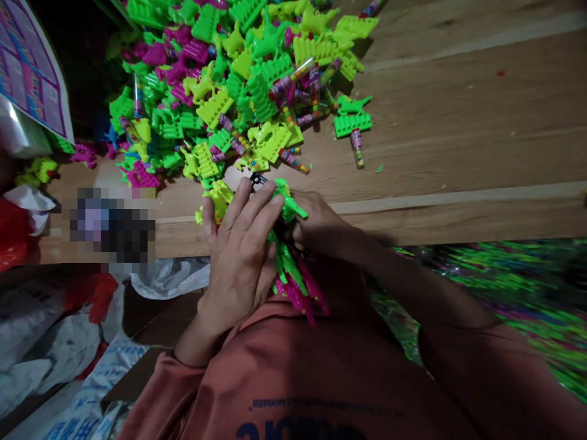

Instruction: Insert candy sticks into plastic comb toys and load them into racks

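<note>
My left hand (pixel 243 244) lies back up at the table's front edge, its fingers stretched and slightly spread. Part of a yellow plastic toy (pixel 220 195) shows beside and under these fingers. Close on the right, my right hand (pixel 316 220) is curled round a bright green plastic toy (pixel 290 205). Below and between the hands hang another green toy piece (pixel 288 269) and magenta pieces (pixel 302 293), against the shirt; what grips their upper ends is hidden. A black openwork piece (pixel 258 180) pokes out beyond my left fingertips.
A heap of green, yellow and magenta animal-shaped toys (pixel 261 91) covers the back left, with candy-filled tubes (pixel 314 85) among them. One green toy (pixel 352 122) lies apart on the wooden table (pixel 458 134). Printed sheets (pixel 34 67), a pixelated patch and white sacks (pixel 77 391) are at left.
</note>
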Demonstrator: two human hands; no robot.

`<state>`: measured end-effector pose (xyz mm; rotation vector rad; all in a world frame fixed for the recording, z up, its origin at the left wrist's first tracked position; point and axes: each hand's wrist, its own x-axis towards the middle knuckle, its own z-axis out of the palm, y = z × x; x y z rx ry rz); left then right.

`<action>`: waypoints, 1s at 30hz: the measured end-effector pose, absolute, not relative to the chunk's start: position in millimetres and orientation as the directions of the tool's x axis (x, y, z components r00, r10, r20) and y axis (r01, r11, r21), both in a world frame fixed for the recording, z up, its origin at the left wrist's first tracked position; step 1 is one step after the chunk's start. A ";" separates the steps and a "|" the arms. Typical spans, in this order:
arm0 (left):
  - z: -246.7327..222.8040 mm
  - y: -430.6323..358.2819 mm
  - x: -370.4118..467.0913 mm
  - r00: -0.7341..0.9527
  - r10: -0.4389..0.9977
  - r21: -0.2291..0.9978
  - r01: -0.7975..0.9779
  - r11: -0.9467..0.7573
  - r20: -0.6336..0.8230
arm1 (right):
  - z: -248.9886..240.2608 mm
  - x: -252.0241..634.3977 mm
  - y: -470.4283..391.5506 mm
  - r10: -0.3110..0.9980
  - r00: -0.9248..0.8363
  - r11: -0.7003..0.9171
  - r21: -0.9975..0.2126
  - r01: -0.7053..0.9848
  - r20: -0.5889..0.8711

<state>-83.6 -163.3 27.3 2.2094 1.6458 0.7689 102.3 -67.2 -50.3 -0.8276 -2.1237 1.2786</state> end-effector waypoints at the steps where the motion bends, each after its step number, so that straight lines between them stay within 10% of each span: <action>1: 26.8 -163.5 -82.2 0.206 0.942 0.512 0.797 -0.319 0.266 | -51.8 101.9 -68.8 0.700 -0.698 0.406 -0.888 0.214 0.152; 11: 38.8 -163.5 -75.4 0.237 0.942 0.487 0.810 -0.326 0.235 | -28.5 119.7 -49.3 0.604 -0.787 0.504 -0.824 0.258 0.123; 18: 35.8 -161.3 -80.2 0.246 0.922 0.491 0.789 -0.369 0.299 | -28.1 196.3 -1.9 0.992 -0.123 0.114 -0.641 0.759 0.032; 24: 40.2 -160.6 -82.8 0.264 0.936 0.526 0.775 -0.350 0.232 | -44.4 196.2 -27.1 0.992 -0.114 -0.001 -0.904 0.428 -0.055; 30: 43.4 -162.0 -79.9 0.242 0.949 0.506 0.804 -0.312 0.201 | -22.5 156.3 -74.7 0.880 -0.457 -0.042 -0.980 0.197 -0.130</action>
